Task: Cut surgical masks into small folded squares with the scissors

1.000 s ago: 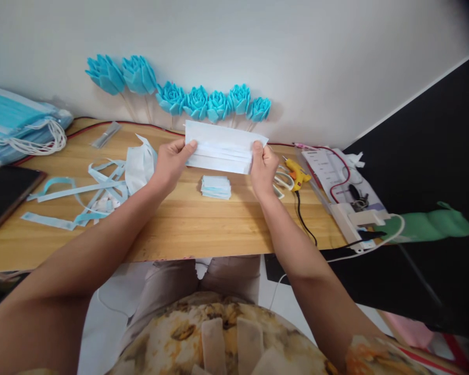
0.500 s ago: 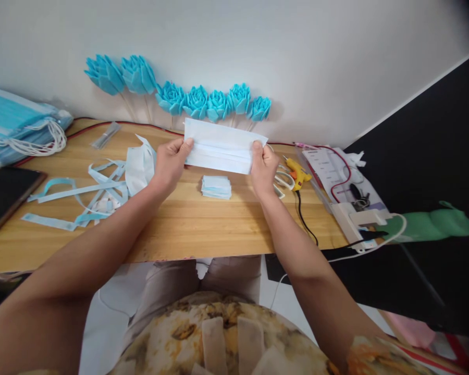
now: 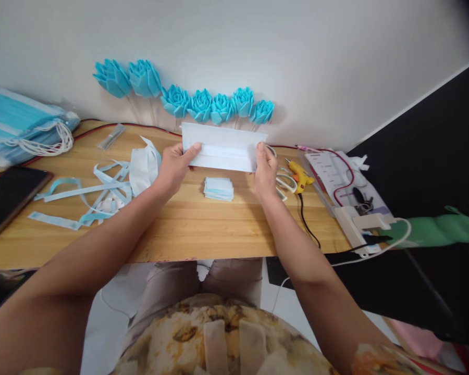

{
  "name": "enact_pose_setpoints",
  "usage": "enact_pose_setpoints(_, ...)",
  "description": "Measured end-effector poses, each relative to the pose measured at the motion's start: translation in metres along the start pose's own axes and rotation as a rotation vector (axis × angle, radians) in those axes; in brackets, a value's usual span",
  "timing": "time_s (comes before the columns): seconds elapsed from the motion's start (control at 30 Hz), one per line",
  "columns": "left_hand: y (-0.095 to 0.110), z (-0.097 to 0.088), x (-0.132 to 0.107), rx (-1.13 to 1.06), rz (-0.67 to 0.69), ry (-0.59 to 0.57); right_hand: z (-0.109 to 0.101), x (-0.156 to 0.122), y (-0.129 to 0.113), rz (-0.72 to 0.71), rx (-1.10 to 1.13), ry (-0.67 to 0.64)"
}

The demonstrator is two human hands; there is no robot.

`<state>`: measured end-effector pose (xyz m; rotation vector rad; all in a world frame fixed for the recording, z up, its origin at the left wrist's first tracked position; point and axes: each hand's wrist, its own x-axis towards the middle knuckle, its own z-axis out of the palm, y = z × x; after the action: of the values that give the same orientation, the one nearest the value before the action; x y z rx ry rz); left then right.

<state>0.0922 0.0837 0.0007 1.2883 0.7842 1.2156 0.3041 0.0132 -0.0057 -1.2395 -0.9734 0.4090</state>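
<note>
Stretched between my hands above the table is a pale face mask (image 3: 224, 148), its pleats running lengthwise and no ear loops visible. My left hand (image 3: 176, 165) pinches the mask's left end, thumb on the near face. At the right end, my right hand (image 3: 264, 167) grips it in the same way, with the fingers hidden behind. Below the mask, a small stack of pale blue cut pieces (image 3: 218, 188) lies on the table. White-handled scissors (image 3: 285, 183) rest just right of my right hand. Left of my left hand are a crumpled white sheet (image 3: 141, 169) and cut blue strips (image 3: 89, 190).
Several blue flowers on sticks (image 3: 201, 105) lean against the wall. A bag of masks (image 3: 23, 127) and a phone (image 3: 13, 195) lie left. To the right are a yellow glue gun (image 3: 301, 176), a power strip (image 3: 352, 229), keys (image 3: 363, 203) and a green bottle (image 3: 433, 230).
My left thumb has slid further in over the mask, and the mask sits slightly lower. The whole view has shifted a little. Both hands keep hold of it.
</note>
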Motion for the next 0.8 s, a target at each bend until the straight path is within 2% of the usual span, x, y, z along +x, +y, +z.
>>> enact_pose_setpoints(0.13,-0.0005,-0.0012,0.0036,-0.014,0.028,0.074,0.0033,0.0005,-0.0030,0.098,0.073,-0.040)
enact_pose_setpoints(0.47,0.0029,0.0021,0.0015,0.005,0.027,0.110,0.0033,-0.0046,-0.0030,0.033,-0.058,-0.091)
enact_pose_setpoints(0.67,0.0052,0.0015,-0.0025,0.057,0.035,0.072,0.0020,-0.0084,-0.0015,0.023,-0.052,-0.136)
enact_pose_setpoints(0.8,0.0039,0.0000,-0.0039,0.068,0.050,0.055,0.0018,-0.0082,-0.0036,0.019,-0.069,-0.089)
